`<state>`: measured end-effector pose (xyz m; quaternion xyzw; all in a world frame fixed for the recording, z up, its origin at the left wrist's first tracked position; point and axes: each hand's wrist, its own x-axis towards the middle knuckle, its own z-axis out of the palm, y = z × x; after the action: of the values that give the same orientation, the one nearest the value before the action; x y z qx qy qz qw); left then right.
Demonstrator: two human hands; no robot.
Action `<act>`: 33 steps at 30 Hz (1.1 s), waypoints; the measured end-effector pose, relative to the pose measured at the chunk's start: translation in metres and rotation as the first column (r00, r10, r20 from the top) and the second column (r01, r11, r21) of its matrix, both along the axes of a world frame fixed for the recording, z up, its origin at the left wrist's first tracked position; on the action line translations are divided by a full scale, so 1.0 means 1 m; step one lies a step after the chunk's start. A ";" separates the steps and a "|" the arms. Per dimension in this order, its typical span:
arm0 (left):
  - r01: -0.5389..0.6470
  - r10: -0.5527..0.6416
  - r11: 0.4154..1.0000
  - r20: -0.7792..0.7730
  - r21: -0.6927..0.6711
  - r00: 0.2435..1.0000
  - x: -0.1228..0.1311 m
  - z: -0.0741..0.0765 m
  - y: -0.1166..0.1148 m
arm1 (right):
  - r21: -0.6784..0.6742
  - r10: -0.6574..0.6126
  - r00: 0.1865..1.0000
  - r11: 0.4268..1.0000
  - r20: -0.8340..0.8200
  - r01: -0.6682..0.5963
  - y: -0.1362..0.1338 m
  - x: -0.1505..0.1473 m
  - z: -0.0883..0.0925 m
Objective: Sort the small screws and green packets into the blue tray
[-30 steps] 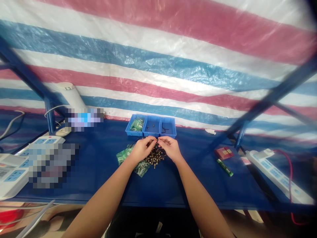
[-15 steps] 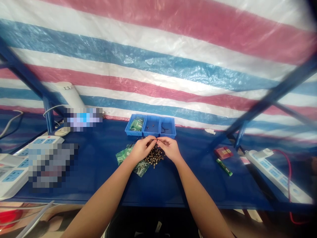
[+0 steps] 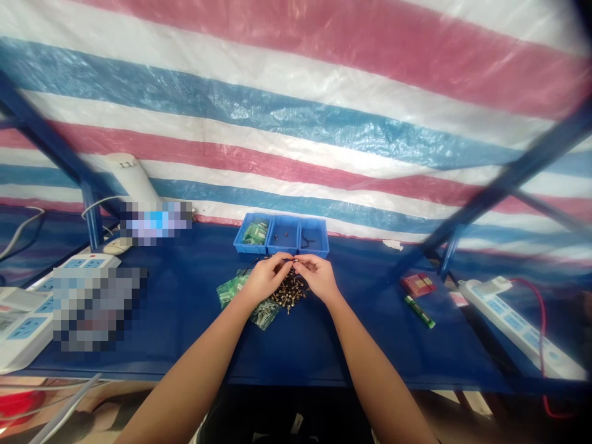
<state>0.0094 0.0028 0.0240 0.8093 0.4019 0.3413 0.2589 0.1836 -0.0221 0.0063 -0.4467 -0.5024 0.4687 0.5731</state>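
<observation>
My left hand (image 3: pixel 267 277) and my right hand (image 3: pixel 318 277) meet fingertip to fingertip at the middle of the table. Thumbs and forefingers are pinched together around a small metal part (image 3: pixel 295 261), mostly hidden by the fingers. Just below them lies a pile of small brass-coloured and dark metal fittings (image 3: pixel 290 292). Beside and partly under my left forearm are green circuit-board-like pieces (image 3: pixel 230 290) and a green bag or sheet with silvery pins (image 3: pixel 264 315). Behind the hands stand three joined blue bins (image 3: pixel 283 246).
The left bin holds green packets (image 3: pixel 256 232), the middle one a few small parts, the right one black pieces (image 3: pixel 307 240). A red box (image 3: pixel 418 285) and green packet (image 3: pixel 419 311) lie right. Power strips (image 3: pixel 518 327) flank the blue table (image 3: pixel 370 345); striped sheeting (image 3: pixel 296 123) hangs behind.
Both hands stay in nearly the same place. The fingertips have shifted slightly, and a bit more of the small metal part shows between them.
</observation>
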 end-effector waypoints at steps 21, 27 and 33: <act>0.033 -0.033 0.999 -0.007 -0.007 0.999 0.000 0.002 -0.001 | -0.030 0.022 1.000 0.999 0.017 -0.021 0.000 0.000 0.001; 0.065 -0.065 0.998 -0.011 -0.006 0.998 -0.001 0.006 -0.003 | 0.049 -0.016 0.997 0.999 0.074 0.012 -0.002 -0.002 0.003; -0.047 0.048 0.999 -0.039 0.022 0.998 -0.002 0.001 0.001 | 0.553 -0.718 0.691 0.610 0.083 0.568 -0.012 0.001 0.012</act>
<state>0.0073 0.0039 0.0255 0.8087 0.4225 0.3355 0.2344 0.1843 -0.0338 0.0182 -0.5043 -0.4855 0.0134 0.7140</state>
